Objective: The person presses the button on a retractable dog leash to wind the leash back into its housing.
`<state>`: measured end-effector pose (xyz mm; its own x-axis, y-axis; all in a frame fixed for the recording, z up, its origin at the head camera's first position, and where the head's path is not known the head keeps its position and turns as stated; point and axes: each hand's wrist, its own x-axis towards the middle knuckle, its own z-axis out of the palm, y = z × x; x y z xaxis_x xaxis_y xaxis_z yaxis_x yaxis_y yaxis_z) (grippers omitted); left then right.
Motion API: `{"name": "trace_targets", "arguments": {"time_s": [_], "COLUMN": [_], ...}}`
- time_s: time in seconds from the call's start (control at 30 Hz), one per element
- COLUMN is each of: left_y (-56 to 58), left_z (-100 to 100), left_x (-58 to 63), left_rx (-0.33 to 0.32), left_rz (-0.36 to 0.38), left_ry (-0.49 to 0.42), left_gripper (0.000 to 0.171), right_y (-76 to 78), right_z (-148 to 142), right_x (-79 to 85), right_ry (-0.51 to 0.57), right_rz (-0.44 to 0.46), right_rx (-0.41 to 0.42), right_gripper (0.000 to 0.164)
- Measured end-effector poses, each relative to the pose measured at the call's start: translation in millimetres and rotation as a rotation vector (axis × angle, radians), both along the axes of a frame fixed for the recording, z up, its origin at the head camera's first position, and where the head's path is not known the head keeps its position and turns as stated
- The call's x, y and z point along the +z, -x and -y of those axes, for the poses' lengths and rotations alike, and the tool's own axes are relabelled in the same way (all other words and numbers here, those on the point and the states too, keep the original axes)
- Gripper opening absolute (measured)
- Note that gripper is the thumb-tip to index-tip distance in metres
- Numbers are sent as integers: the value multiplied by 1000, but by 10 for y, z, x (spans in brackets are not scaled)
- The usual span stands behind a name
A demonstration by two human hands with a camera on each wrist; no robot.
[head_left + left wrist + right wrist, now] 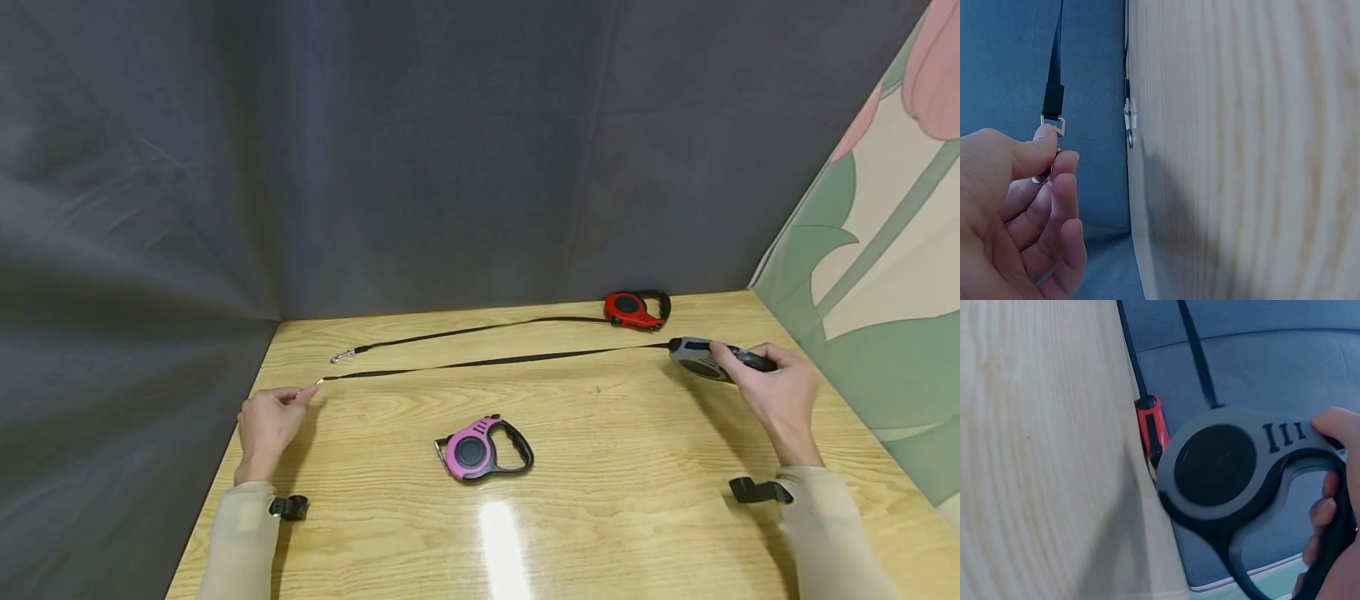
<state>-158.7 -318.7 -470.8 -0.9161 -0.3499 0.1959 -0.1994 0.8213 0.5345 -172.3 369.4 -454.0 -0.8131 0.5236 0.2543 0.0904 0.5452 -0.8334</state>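
Note:
My right hand (pixel 780 392) grips the black handle of a grey retractable dog leash (pixel 1266 434), its fingers curled through the loop and the thumb on top. From that casing a black strap (pixel 517 360) runs out leftward above the table, nearly straight. At its far end, my left hand (pixel 272 423) pinches the metal clip (pixel 1054 125) between thumb and fingers. Behind the strap lies a red retractable leash (pixel 633 310), its own strap drawn out along the table to a silver clip (pixel 342 355). A pink retractable leash (pixel 471 452) rests nearer me.
The wooden table (pixel 600 517) ends at a dark grey curtain (pixel 450 167) behind and to the left. On the right hangs a flowered cloth (pixel 892 275). Each wrist wears a small black camera (pixel 294 507).

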Motion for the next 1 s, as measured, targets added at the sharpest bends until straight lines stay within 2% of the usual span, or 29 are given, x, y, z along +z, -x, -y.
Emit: {"name": "trace_targets", "arguments": {"time_s": [0.17,0.47,1.0], "left_y": [-14,-18,-26], "left_z": [33,14,-21], "left_x": [-19,-10,-24], "left_rx": [20,33,19], "left_rz": [-15,-55,-62], "left_ry": [-16,-15,-36], "left_gripper": [41,41,37], "right_y": [12,8,-33], "right_z": [-26,10,49], "right_x": [-52,-68,-69], "right_ry": [89,72,48], "right_rz": [-42,-162,-154], "right_rx": [9,77,111], "right_gripper": [33,21,21]}}
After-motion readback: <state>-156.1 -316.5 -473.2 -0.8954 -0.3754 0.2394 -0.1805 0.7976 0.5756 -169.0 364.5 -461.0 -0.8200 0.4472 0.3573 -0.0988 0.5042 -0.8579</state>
